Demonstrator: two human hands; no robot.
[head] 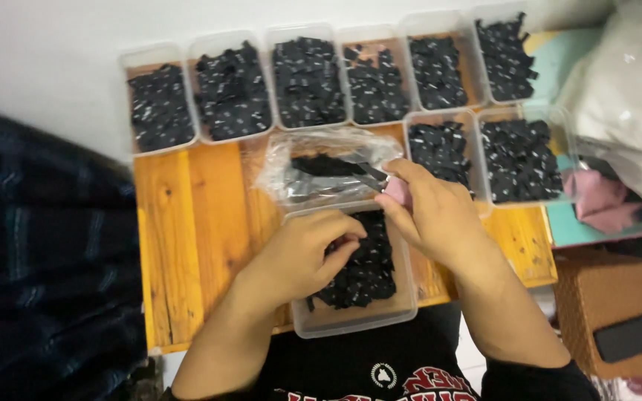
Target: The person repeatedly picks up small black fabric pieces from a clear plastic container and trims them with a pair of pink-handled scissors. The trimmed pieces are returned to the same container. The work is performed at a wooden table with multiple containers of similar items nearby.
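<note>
Sorting looks to be the step in hand, judging from my remote view. At far left a row of clear plastic tubs [160, 104] of small black fabric labels lines the orange wooden desk [187, 223]. My left hand [302, 256] is curled nearly closed, pinching black labels over the near clear tub [354, 315]. My right hand [429, 212] grips a crinkled clear plastic bag [321, 167] between thumb and fingers. Next, I judge, comes a steady pinch and careful separating.

Clear plastic tub [351, 315] of small black tags [362, 271] sat at 6 o'clock; crinkled clear bag [321, 167] lay just beyond, at 12.
</note>
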